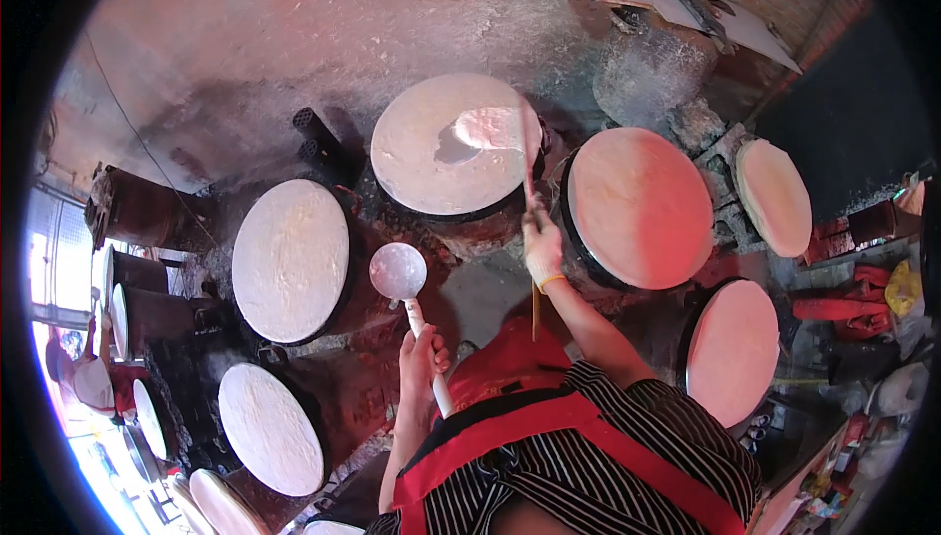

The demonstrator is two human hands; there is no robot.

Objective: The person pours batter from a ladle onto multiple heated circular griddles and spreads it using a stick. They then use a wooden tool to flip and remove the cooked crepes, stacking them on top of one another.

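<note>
My left hand (420, 364) grips the pale handle of a round metal ladle (398, 270), whose bowl is held up between two griddles. In my right hand (542, 247), which seems to wear a pale glove with a yellow cuff, is a long thin wooden stick (528, 160). Its far part reaches over the right side of the far round griddle (448, 217). A pale layer of batter (419, 175) covers most of that griddle. Near its middle lies a wetter, brighter pool of batter (491, 128), beside a bare grey patch (454, 148).
Pale-topped round griddles stand around me, including one at left (290, 263), one at lower left (270, 428) and one at right (639, 208). A stack of round pale sheets (773, 197) sits farther right. Perforated black briquettes (320, 134) stand by the wall. A person (94, 381) appears at far left.
</note>
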